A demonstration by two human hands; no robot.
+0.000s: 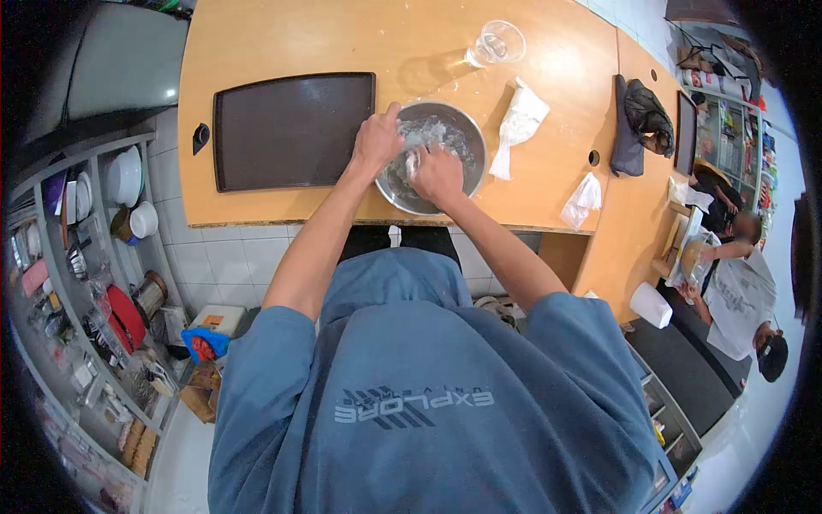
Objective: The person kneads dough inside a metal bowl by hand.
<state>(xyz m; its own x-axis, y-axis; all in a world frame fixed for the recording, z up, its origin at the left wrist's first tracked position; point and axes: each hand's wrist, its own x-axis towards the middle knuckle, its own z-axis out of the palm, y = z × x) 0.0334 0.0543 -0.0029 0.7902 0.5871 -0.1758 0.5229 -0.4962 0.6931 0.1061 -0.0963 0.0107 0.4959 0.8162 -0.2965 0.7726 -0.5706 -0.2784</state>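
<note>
A round metal bowl [475, 137] stands at the front edge of the wooden table, with a white, floury mixture [425, 131] smeared over its inside. At its left rim, my left hand [379, 139] is closed on the bowl's edge. My right hand [439, 176] reaches down inside the bowl, its fingers curled into the white mixture. The fingertips are partly hidden by the mixture, which clings to them. A dark rectangular tray [295, 128] lies just left of the bowl. To the right is a white plastic bag [522, 117], twisted narrow at its lower end.
A clear plastic cup [499, 43] is at the back of the table [377, 34]. A smaller plastic bag [584, 199] lies near the front right edge, and a dark cloth item [628, 128] farther right. Shelves [103, 283] line the left. Other people [741, 295] are at far right.
</note>
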